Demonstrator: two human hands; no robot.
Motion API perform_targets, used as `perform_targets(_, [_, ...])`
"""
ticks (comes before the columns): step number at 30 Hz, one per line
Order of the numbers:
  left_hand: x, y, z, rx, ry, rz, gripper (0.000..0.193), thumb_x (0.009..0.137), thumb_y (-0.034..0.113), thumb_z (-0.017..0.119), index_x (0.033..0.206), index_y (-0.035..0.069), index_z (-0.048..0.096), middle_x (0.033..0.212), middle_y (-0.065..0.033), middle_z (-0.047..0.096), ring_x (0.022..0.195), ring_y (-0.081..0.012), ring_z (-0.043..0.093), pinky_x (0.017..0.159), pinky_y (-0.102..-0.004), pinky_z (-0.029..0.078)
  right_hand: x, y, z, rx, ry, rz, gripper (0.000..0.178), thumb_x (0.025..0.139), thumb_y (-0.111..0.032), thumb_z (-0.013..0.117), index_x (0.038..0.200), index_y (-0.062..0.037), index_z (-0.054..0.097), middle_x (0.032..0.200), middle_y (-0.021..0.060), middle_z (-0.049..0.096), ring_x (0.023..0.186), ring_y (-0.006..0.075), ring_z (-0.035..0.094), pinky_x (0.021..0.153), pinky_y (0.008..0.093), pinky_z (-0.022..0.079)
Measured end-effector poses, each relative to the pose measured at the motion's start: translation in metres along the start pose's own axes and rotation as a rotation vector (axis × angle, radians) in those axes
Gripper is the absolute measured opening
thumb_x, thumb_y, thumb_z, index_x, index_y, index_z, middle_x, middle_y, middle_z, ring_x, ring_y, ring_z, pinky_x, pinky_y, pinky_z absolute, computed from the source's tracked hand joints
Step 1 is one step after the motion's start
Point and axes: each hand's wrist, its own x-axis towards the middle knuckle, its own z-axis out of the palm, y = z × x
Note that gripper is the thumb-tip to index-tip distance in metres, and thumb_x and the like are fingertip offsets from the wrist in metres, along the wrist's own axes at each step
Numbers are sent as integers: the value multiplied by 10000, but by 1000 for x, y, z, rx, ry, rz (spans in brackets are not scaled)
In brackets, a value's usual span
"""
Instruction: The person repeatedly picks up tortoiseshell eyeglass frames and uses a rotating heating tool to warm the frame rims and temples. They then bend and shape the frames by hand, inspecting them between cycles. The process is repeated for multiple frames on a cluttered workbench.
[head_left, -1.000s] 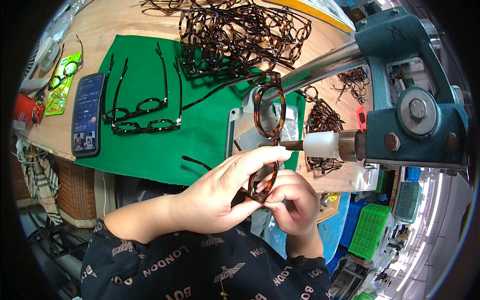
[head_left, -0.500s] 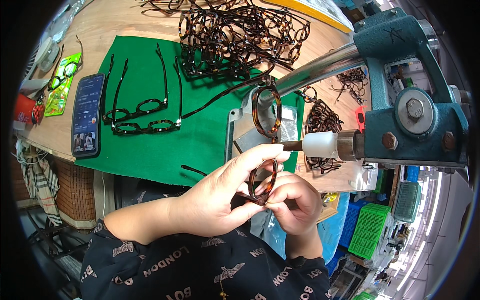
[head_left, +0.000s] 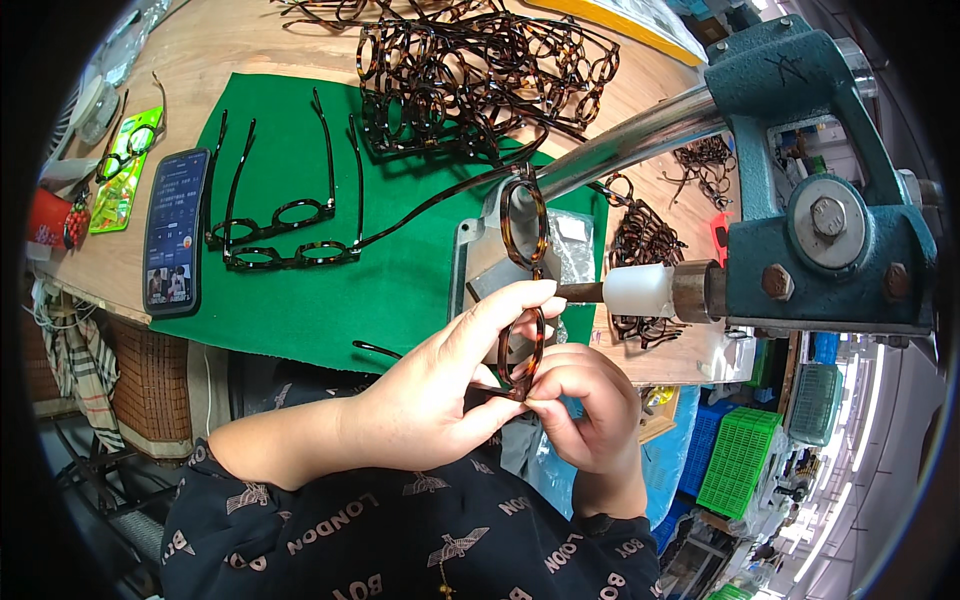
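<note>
A tortoiseshell glasses frame (head_left: 542, 232) stands on end between my hands, its two round rims one above the other and its temple arms reaching left. My left hand (head_left: 440, 390) is closed on it, thumb at the lower corner and fingers along the lower rim. The fingers of my right hand (head_left: 590, 405) pinch the same lower corner; the exact contact is partly hidden. Close to the bridge sits the metal rod with a white plastic collar (head_left: 640, 291), part of the teal metal press (head_left: 830, 270). I cannot tell whether the rod touches the frame.
Two glasses frames (head_left: 292, 256) lie on the green cloth (head_left: 290, 310), beside a phone (head_left: 174, 230). Behind is a big heap of tortoiseshell frames (head_left: 480, 75). A smaller frame pile (head_left: 645, 245) lies behind the rod. Green crates (head_left: 738, 460) stand at lower right.
The held glasses frame has shifted slightly left and turned a little, with its temple tips moving left too. Both hands keep hold and have moved slightly left.
</note>
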Motion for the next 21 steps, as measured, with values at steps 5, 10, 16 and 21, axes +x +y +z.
perform_targets(5, [0, -2, 0, -66, -8, -9, 788, 759, -98, 575, 1392, 61, 134, 1356, -139, 318, 1224, -221, 397, 905, -298, 441, -5, 7, 2, 113, 32, 29, 104, 739, 12, 637, 804, -13, 560, 774, 99, 602, 761, 283, 598, 697, 345, 482])
perform_targets(10, [0, -3, 0, -90, -14, -14, 794, 756, -97, 578, 1393, 61, 131, 1358, -137, 312, 1228, -221, 390, 898, -294, 445, -5, 11, 4, 134, 50, 30, 95, 740, 10, 639, 792, -10, 562, 766, 99, 602, 750, 272, 601, 691, 340, 482])
perform_targets(16, [1, -1, -1, -129, -21, -37, 781, 759, -105, 545, 1394, 66, 124, 1363, -136, 302, 1235, -228, 383, 897, -297, 447, -4, 6, 3, 140, 48, 67, 95, 733, -3, 657, 774, -10, 572, 753, 99, 606, 721, 258, 601, 684, 336, 483])
perform_targets(21, [1, -1, -1, -139, -23, -40, 780, 760, -108, 538, 1395, 70, 122, 1366, -137, 298, 1239, -230, 378, 899, -303, 447, -4, 6, 4, 163, 54, 90, 91, 736, -6, 658, 777, -10, 578, 751, 100, 607, 712, 254, 601, 690, 330, 483])
